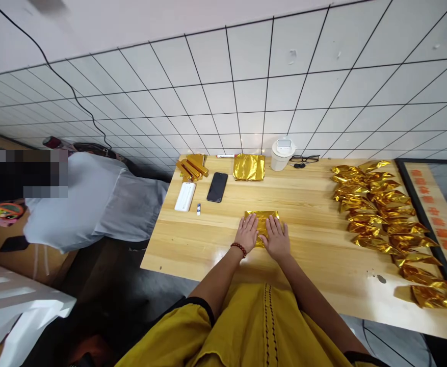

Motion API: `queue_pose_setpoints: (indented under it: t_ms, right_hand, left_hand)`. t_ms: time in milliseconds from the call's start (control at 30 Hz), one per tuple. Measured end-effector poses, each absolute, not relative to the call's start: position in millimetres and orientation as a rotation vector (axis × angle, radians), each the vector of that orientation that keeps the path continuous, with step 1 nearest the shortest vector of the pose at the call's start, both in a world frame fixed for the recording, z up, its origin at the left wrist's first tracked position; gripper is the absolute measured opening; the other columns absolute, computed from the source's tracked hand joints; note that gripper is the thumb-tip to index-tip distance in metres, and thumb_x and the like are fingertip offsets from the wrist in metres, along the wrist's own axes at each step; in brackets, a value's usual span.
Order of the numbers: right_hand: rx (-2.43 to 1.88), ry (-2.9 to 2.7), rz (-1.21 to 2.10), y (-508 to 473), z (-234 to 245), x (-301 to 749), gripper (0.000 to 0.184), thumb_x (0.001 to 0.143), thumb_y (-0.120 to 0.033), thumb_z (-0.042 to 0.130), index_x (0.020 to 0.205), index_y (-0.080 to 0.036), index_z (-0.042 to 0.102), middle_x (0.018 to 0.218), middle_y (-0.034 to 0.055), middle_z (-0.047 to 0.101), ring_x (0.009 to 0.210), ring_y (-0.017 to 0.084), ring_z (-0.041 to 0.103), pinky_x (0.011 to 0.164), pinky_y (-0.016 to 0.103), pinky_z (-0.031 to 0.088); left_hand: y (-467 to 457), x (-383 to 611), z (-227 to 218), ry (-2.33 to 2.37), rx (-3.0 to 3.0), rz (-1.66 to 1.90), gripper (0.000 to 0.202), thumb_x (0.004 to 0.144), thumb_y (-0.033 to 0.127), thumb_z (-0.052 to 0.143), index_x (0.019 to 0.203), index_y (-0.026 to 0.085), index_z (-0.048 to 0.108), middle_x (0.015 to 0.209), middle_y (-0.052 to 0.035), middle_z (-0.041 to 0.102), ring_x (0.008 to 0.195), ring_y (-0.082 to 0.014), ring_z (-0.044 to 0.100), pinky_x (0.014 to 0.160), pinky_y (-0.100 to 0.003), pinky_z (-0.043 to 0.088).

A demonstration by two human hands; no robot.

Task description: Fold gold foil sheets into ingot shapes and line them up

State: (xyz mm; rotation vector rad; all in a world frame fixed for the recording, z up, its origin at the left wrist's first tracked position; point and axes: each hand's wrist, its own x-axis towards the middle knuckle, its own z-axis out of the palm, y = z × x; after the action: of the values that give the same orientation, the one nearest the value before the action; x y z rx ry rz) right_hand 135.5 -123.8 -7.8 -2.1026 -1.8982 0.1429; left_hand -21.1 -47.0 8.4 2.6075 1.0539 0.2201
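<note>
A sheet of gold foil paper (262, 216) lies flat on the wooden table (315, 244) just in front of me. My left hand (246, 232), with a red bead bracelet at the wrist, lies flat on the sheet's left part with fingers stretched out. My right hand (277, 238) presses flat on its right part, fingers also stretched. The two hands sit side by side, almost touching, and cover the near half of the sheet.
Several folded gold foil pieces (384, 214) lie in rows at the right. At the back are a stack of gold sheets (249, 167), gold bars (191, 167), a black phone (217, 187), a white power bank (185, 196), a white cup (282, 154) and glasses (304, 159). A person in white (93, 204) sits at the left.
</note>
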Motion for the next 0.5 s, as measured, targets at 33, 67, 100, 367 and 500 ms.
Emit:
queue_pose_setpoints:
  t_ms: [33, 67, 100, 367, 500]
  right_hand:
    - [-2.097, -1.898, 0.140, -128, -8, 134, 0.063, 0.099, -0.043, 0.037, 0.156, -0.016, 0.033, 0.158, 0.0152, 0.040, 0.148, 0.029, 0.031, 0.121, 0.055, 0.009]
    - [-2.091, -1.896, 0.128, -133, -7, 134, 0.062, 0.099, -0.043, 0.038, 0.155, -0.017, 0.034, 0.157, 0.0147, 0.041, 0.147, 0.029, 0.032, 0.121, 0.056, 0.008]
    - [-2.079, -1.904, 0.117, -138, -7, 136, 0.062, 0.099, -0.044, 0.039, 0.156, -0.018, 0.034, 0.157, 0.0143, 0.042, 0.147, 0.030, 0.033, 0.120, 0.056, 0.008]
    - [-2.121, -1.863, 0.093, -164, -10, 144, 0.062, 0.098, -0.039, 0.042, 0.156, -0.017, 0.034, 0.157, 0.0123, 0.042, 0.146, 0.028, 0.033, 0.121, 0.054, 0.005]
    - [-2.135, -1.890, 0.106, -163, -9, 141, 0.063, 0.098, -0.038, 0.041, 0.157, -0.018, 0.032, 0.158, 0.0123, 0.040, 0.148, 0.029, 0.031, 0.121, 0.055, 0.005]
  left_hand:
    - [-48, -25, 9, 1.038, 2.618, 0.214, 0.052, 0.099, 0.025, 0.042, 0.149, 0.010, 0.042, 0.159, -0.0166, 0.036, 0.149, -0.0303, 0.032, 0.123, -0.055, 0.023]
    - [-48, -30, 9, 1.015, 2.631, 0.211, 0.053, 0.099, 0.027, 0.042, 0.150, 0.012, 0.041, 0.160, -0.0153, 0.036, 0.149, -0.0294, 0.032, 0.123, -0.056, 0.021]
    - [-49, -35, 10, 0.987, 2.644, 0.210, 0.053, 0.099, 0.029, 0.043, 0.150, 0.015, 0.041, 0.160, -0.0138, 0.036, 0.149, -0.0287, 0.032, 0.123, -0.056, 0.019]
    - [-74, -45, 15, 1.073, 2.619, 0.166, 0.054, 0.100, 0.039, 0.041, 0.151, 0.022, 0.042, 0.161, -0.0109, 0.034, 0.151, -0.0325, 0.027, 0.122, -0.063, 0.016]
    - [-100, -31, 8, 0.915, 2.647, 0.114, 0.065, 0.099, 0.048, 0.041, 0.155, 0.015, 0.033, 0.163, -0.0131, 0.028, 0.153, -0.0309, 0.022, 0.123, -0.059, 0.016]
